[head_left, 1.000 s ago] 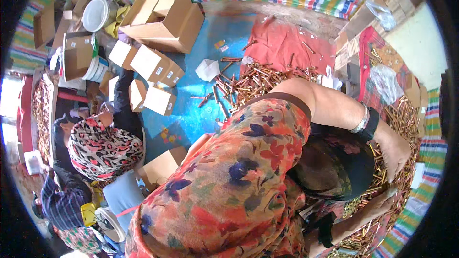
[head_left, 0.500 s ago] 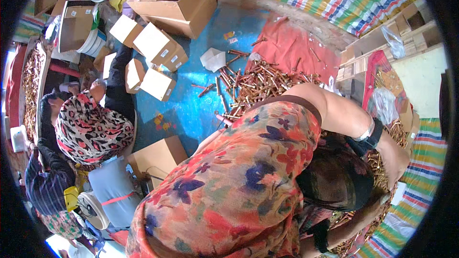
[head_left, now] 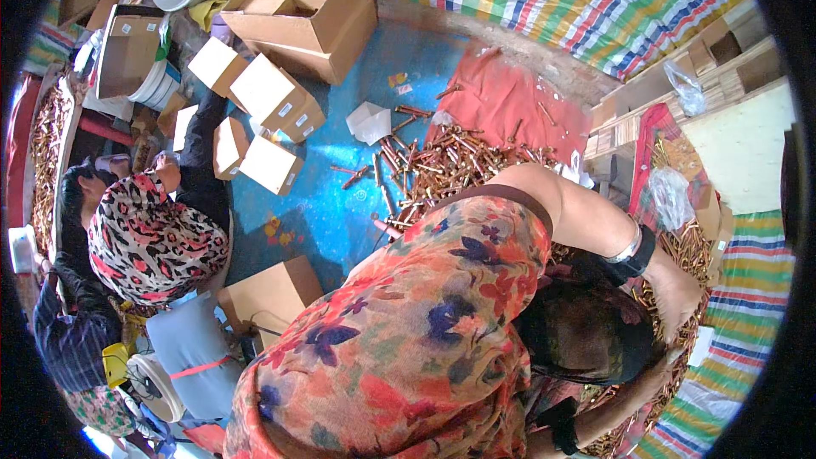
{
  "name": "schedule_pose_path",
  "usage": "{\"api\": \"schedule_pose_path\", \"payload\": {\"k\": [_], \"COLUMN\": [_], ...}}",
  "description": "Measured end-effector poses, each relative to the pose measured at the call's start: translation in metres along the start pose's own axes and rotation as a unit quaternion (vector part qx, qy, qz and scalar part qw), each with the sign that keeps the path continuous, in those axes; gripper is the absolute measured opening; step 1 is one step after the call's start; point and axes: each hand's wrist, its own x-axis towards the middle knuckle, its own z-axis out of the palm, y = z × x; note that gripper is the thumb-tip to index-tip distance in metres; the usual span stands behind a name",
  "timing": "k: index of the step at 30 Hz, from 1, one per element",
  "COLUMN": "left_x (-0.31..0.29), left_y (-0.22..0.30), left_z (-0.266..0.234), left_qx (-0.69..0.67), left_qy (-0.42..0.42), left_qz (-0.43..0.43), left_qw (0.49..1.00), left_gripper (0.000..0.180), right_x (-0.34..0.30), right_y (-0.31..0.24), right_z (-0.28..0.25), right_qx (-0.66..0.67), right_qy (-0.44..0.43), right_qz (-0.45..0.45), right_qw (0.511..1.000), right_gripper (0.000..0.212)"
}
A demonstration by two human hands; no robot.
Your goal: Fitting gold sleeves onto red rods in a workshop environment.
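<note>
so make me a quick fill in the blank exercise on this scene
1. Beside the upper hand lie loose pieces of shiny ____.
2. The coppery heap reaches from the blue floor onto a ____ cloth.
3. The bare forearm emerges from a sleeve with a ____ print.
4. The wall sheeting is patterned with coloured ____.

Missing words: metal; red; floral; stripes.

Metal bolts [head_left: 688, 252], long, thin, straight; coppery gold, shiny in places. Loose, heaped in 1 curved band sweeping from 3 o'clock to 5 o'clock. Lying flat or slanted, crisscrossed, touching, pointing every which way. Upper stretch near 3 o'clock shows clearest; stretch by 4 o'clock partly covered; individual ends too small to tell.
</note>
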Motion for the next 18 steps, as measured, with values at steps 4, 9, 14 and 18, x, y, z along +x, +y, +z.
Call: {"api": "schedule_pose_path", "payload": {"k": [4, 9, 14, 18], "left_x": [-0.008, -0.035, -0.068, -0.072], "left_y": [0.002, 0.006, 0.016, 0.037], "left_z": [-0.007, -0.032, -0.046, -0.045], "left_qx": [0.044, 0.132, 0.082, 0.157], "left_qy": [-0.021, -0.067, -0.225, -0.128], "left_qz": [0.002, 0.018, -0.195, -0.102], "left_qw": [0.999, 0.989, 0.951, 0.974], "left_gripper": [0.037, 0.041, 0.039, 0.032], "right_x": [-0.001, 0.081, 0.095, 0.034], "right_y": [-0.004, 0.076, 0.081, 0.008], "right_z": [-0.001, 0.006, 0.012, 0.008], "right_qx": [0.201, 0.236, 0.276, 0.312], "right_qy": [-0.1, -0.111, -0.12, -0.124], "right_qz": [-0.015, 0.006, 0.027, 0.039], "right_qw": [0.974, 0.965, 0.953, 0.941], "right_gripper": [0.047, 0.048, 0.049, 0.05]}}
